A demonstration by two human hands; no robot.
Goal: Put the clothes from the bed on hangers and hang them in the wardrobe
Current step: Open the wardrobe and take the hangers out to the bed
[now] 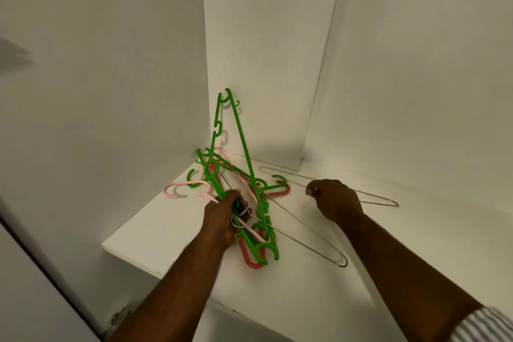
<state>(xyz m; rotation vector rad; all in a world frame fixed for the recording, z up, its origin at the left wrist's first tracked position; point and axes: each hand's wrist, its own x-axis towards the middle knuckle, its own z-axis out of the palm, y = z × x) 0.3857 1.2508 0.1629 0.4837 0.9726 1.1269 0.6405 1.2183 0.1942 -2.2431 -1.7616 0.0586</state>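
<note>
The head view looks down into a white wardrobe compartment, onto a white shelf [166, 236] where a tangle of hangers lies against the left corner. Most of the bundle is bright green plastic [244, 164]: one green hanger stands tilted with its notched end leaning up against the back wall, the others cross each other low on the shelf. Under and between them run red plastic hangers [254, 261], one curved end poking out at the front of the pile, another beside the green hooks at the right. A pale pink hanger [180, 187] sticks out to the left, its hook lying on the shelf. Thin metal wire hangers are mixed in — one [313, 239] stretches out of the bundle toward the front right, its rounded end resting on the shelf.

The left hand [224, 216] is closed around the middle of the bundle, fingers wrapped over green, pink and wire pieces together. The right hand [333, 200] is apart from the pile, fingers curled in loosely; it sits over a second wire hanger [380, 200] lying flat toward the back right, but whether it pinches the wire I cannot tell.

The walls are plain white panels — the shelf's front edge drops to a darker gap below. A striped sleeve [488, 325] shows at the bottom right corner.
</note>
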